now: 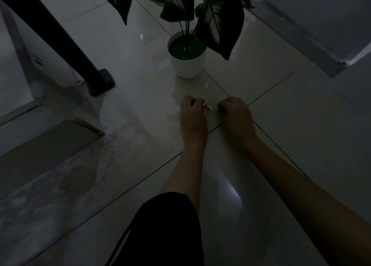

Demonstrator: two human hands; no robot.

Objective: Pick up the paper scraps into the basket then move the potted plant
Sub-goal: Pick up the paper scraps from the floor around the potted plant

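Note:
The scene is dim. My left hand (191, 115) rests low on the pale tiled floor, fingers pinched on a small white paper scrap (207, 105). My right hand (235, 113) is just to its right, fingers curled at the floor; whether it holds anything is hidden. Another tiny paper scrap (205, 85) lies on the tile between my hands and the pot. The potted plant (187, 62), a white pot with large dark variegated leaves, stands just beyond my hands. No basket is in view.
A black furniture leg (101, 80) slants down to the floor at the left, beside a grey wall base and step (60, 137). A white cabinet or appliance (321, 24) fills the upper right. My dark-clothed knee (170, 229) is at the bottom.

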